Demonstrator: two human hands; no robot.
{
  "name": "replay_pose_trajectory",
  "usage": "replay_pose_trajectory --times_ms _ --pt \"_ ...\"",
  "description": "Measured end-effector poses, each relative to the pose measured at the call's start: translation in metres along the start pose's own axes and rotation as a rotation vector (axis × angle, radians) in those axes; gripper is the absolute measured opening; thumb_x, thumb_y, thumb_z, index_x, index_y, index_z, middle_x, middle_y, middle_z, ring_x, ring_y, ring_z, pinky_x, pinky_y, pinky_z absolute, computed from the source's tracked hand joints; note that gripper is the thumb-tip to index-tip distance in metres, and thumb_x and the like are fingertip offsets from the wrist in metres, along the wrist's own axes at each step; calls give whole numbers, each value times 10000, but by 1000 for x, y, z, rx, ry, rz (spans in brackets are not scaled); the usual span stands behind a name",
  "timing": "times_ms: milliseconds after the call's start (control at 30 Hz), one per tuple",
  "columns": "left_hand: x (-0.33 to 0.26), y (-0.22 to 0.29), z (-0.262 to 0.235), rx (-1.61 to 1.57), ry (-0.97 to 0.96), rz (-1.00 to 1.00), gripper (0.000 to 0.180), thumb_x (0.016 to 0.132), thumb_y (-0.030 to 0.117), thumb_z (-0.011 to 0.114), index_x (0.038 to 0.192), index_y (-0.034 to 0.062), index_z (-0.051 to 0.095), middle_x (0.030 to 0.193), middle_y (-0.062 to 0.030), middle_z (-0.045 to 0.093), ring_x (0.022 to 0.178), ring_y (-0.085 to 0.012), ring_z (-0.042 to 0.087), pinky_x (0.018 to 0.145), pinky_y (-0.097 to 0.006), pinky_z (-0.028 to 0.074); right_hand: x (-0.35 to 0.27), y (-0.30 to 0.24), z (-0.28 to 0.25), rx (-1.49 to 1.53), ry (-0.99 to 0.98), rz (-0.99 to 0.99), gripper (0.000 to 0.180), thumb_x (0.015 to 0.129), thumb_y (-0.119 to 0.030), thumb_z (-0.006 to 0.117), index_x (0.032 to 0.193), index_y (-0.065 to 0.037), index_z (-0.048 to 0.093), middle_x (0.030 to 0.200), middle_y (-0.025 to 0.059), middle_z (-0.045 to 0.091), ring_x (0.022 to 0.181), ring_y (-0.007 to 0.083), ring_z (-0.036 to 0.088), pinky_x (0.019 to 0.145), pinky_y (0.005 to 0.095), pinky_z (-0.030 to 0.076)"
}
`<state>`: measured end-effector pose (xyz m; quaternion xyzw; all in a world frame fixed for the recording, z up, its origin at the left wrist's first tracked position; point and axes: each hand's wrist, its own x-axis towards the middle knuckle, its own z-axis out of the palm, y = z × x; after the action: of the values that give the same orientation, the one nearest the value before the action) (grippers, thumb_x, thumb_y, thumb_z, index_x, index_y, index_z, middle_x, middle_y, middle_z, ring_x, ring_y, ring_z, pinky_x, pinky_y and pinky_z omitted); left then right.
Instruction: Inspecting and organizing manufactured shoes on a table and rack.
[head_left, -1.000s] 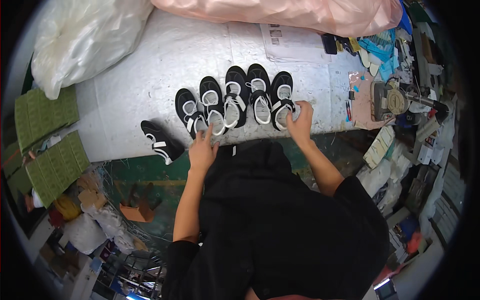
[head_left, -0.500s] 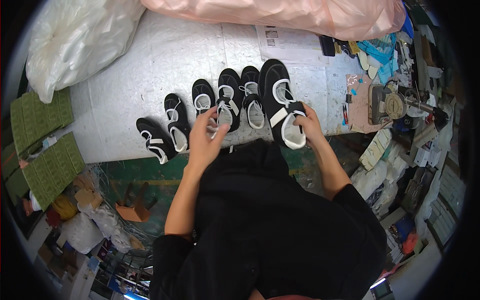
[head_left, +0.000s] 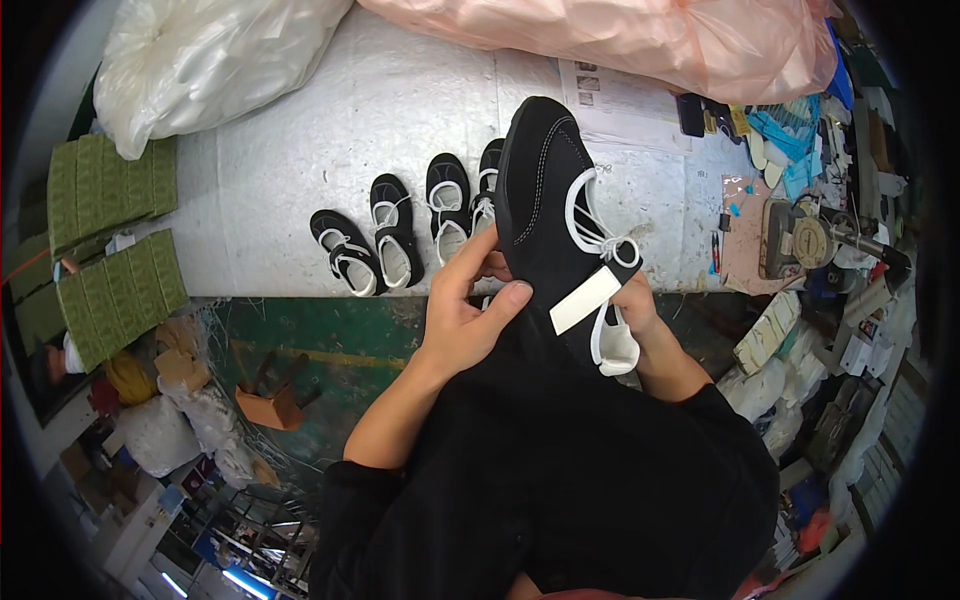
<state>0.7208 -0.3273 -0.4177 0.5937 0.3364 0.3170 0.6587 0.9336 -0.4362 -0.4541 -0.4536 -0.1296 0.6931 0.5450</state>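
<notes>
The black shoe (head_left: 550,190) is up in the air, over the near edge of the counter (head_left: 290,140), with its toe pointing away from the person and its heel close to the black shirt (head_left: 560,460). Just a moment ago only the right hand had it, low over the counter; now it is nearer to the person and the left hand has come to it too. To me, that means this one shoe is getting all the care and the others must wait.

The right hand (head_left: 638,305) has its grip closed on the back part, by the white heel (head_left: 617,352), though some fingers are hidden. The left hand (head_left: 465,310) is curved at the shoe's left side, thumb and fingers apart; I can't tell how tightly that grip presses. White laces (head_left: 608,245) hang in loops, and a white patch (head_left: 586,300) sits below them.

To the left, four other shoes (head_left: 395,230) show in a slanting row, the last one partly hidden. Farther back lie a sheet of paper (head_left: 625,112), a cloudy white bag (head_left: 215,70) and a big pink bag (head_left: 630,40).
</notes>
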Motion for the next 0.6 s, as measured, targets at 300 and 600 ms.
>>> replay_pose_trajectory --times_ms 300,600 --pt "-23 2 -9 -88 116 -81 598 934 161 683 1444 -71 477 1099 -45 621 969 -108 552 885 -269 452 -2 -8 44 0 -17 64 595 664 64 530 1256 24 575 1029 76 664 942 164 633 806 269 490" --pt "-32 2 -14 -162 193 -85 528 1008 206 630 1428 -80 487 1159 -69 653 994 -101 589 901 -242 462 -3 -10 77 76 31 93 453 670 67 519 1109 35 623 922 60 658 808 141 627 693 271 490"
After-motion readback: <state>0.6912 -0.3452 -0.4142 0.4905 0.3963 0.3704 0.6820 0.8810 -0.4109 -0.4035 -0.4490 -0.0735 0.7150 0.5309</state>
